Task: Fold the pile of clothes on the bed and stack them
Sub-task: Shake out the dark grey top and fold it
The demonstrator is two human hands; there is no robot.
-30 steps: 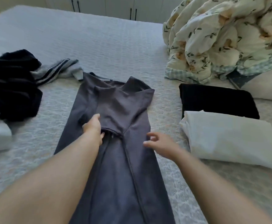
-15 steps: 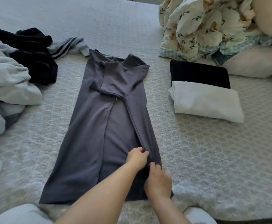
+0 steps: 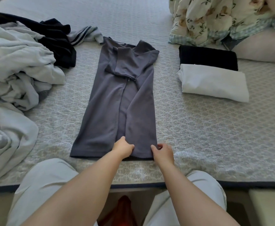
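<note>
Both forearms reach forward over the near edge of the bed [image 3: 198,144] to the bottom hem of the grey shirt [image 3: 110,101], which lies flat with its 2 sides folded inward. The left hand [image 3: 123,148] curls its fingers onto the hem near the middle fold. The right hand [image 3: 163,152] pinches the hem's right corner. A folded black garment [image 3: 208,57] and folded white garment [image 3: 213,84] lie to the right, an unfolded pile [image 3: 19,66] to the left.
</note>
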